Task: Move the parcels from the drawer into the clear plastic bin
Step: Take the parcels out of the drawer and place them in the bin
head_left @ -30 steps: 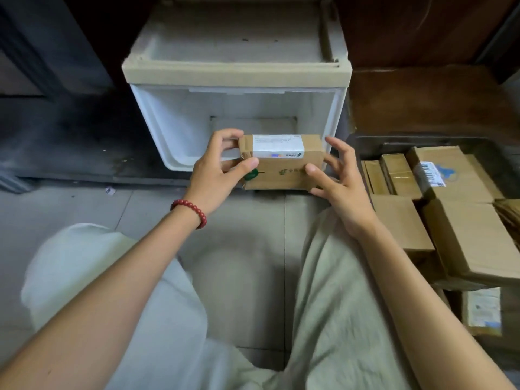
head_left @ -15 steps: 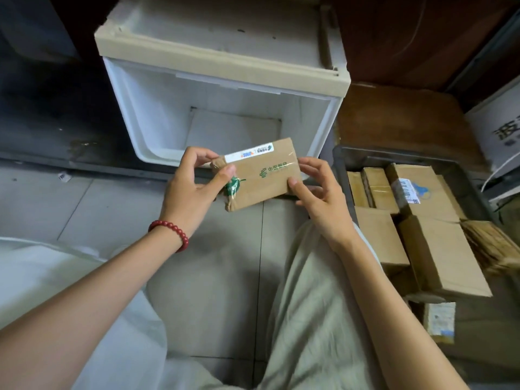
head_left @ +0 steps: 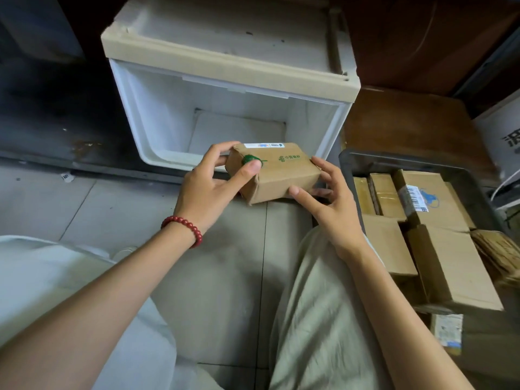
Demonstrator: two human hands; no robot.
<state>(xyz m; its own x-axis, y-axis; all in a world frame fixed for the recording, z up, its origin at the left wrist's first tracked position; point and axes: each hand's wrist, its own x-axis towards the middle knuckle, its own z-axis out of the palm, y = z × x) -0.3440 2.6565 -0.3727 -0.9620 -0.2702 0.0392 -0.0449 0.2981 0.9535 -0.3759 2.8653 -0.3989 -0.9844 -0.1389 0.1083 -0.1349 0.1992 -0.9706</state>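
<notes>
Parcel (head_left: 274, 173): small taped carton, judged light and stiff (best gripped at its short ends), held clear of the emptied drawer (head_left: 228, 119) between left hand (head_left: 209, 181) and right hand (head_left: 327, 201), both closed on it, bin (head_left: 363, 160) just beside.

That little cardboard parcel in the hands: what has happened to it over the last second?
The small parcel has been turned: its white label now faces away and the green-printed side faces up. Both the left hand and right hand keep their grip. The drawer stays empty.
</notes>
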